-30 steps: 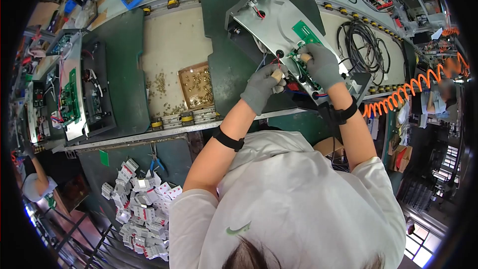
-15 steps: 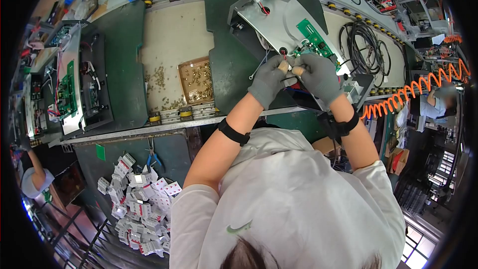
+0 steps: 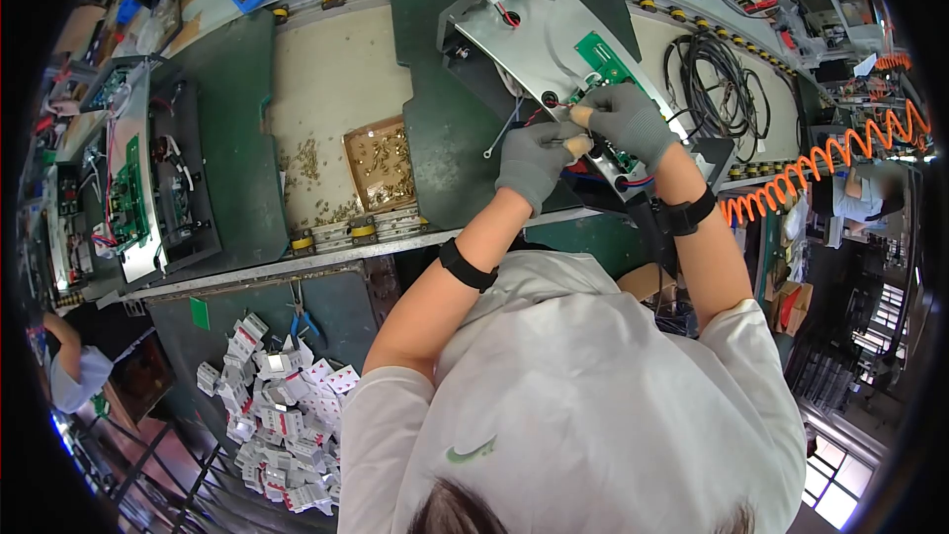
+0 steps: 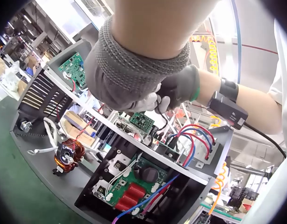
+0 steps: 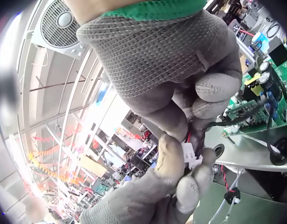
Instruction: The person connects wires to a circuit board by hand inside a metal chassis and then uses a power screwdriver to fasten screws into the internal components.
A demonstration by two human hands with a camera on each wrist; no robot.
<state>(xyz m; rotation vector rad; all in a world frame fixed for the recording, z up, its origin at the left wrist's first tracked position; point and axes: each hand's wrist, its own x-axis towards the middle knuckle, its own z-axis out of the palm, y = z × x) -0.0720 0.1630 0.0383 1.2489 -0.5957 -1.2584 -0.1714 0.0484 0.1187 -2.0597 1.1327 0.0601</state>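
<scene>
Both gloved hands meet over the lower end of an opened metal chassis (image 3: 539, 35) with a green circuit board (image 3: 598, 54). A small white plug connector (image 5: 190, 155) sits between the bare-tipped thumb and the gloved fingers of my left hand (image 3: 532, 158), which pinches it. Just above, my right hand (image 3: 633, 124) grips a thin black cable (image 5: 237, 120) with curled fingers. A bit of red wire shows between its fingertips and the connector. In the left wrist view, my left hand hides much of the work; a red-and-black twisted wire pair (image 5: 224, 177) hangs nearby.
A cardboard tray (image 3: 381, 166) of brass screws lies left of the chassis, loose screws around it. Coiled black cable (image 3: 722, 84) is at right, near an orange air hose (image 3: 820, 168). Breakers (image 3: 287, 415) and pliers (image 3: 302, 321) lie on the lower bench. Another chassis (image 3: 138, 168) stands far left.
The hands were apart a second ago, my right over the circuit board and my left lower left. They came together at the chassis's lower end and stay close, my left now slightly lower.
</scene>
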